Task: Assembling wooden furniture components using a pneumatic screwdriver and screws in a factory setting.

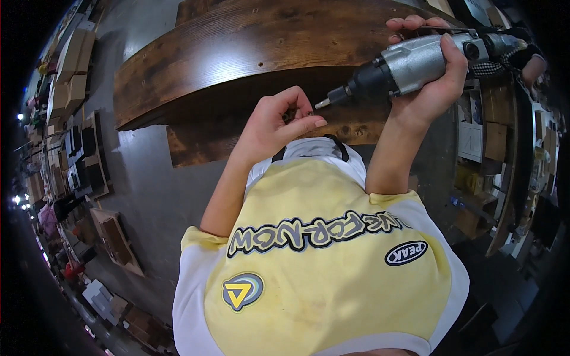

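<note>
Loading a screw: left hand (274, 124) pinches small screws, fingers curled, by the driver (409, 62) tip. Right hand (436, 71) grips driver tight. Next prob needs screw seated on bit, then aimed at board (237, 47).

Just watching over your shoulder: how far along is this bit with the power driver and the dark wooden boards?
Done: two dark wooden boards lie stacked. In hand: the right hand grips a power driver, and the left hand pinches something small, perhaps screws, near its bit. Left: the bit is not yet on the wood.
</note>
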`<state>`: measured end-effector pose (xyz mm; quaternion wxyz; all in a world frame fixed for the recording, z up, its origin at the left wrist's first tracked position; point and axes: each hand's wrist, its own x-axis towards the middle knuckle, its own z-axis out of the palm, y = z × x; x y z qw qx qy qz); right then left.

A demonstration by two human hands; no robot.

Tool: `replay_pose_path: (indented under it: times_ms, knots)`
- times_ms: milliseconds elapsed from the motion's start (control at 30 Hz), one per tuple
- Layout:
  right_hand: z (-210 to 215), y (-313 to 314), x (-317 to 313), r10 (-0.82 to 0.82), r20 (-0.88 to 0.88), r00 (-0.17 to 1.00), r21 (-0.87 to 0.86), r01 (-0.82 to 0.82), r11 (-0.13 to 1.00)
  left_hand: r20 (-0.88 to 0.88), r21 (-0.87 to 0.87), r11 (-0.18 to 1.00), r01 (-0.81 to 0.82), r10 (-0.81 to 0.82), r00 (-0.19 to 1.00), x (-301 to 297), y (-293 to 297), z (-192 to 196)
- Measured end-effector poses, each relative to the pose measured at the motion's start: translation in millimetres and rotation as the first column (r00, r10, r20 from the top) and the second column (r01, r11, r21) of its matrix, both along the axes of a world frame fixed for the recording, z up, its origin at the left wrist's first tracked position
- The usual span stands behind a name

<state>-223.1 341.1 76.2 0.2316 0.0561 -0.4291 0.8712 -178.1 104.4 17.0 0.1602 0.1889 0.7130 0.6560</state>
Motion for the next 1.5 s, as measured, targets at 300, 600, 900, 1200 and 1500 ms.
replay_pose_path:
  times_ms: [300, 600, 900, 1200, 1500]
  knots:
    - [5, -29, 1, 0.106, 0.005, 0.994, 0.007, -0.106, 0.994, -0.333, -0.435, 0.893, -0.113, -0.044, 0.942, 4, -1, 17]
    - [-3, -30, -4, 0.15, 0.076, 0.986, 0.126, -0.159, 0.979, -0.491, -0.493, 0.847, -0.197, -0.084, 0.867, 8, 4, 8]
    - [-15, -9, -17, 0.104, 0.076, 0.992, 0.182, -0.116, 0.977, -0.339, -0.376, 0.909, -0.18, 0.046, 0.94, -1, -6, 5]
    - [-5, -37, -19, 0.155, 0.067, 0.986, 0.024, -0.157, 0.987, -0.346, -0.412, 0.894, -0.175, 0.024, 0.938, -3, -10, -2]
    - [-4, -36, -22, 0.179, 0.105, 0.978, 0.086, -0.188, 0.978, -0.06, -0.188, 0.982, -0.012, 0.0, 0.998, -5, -12, -14]
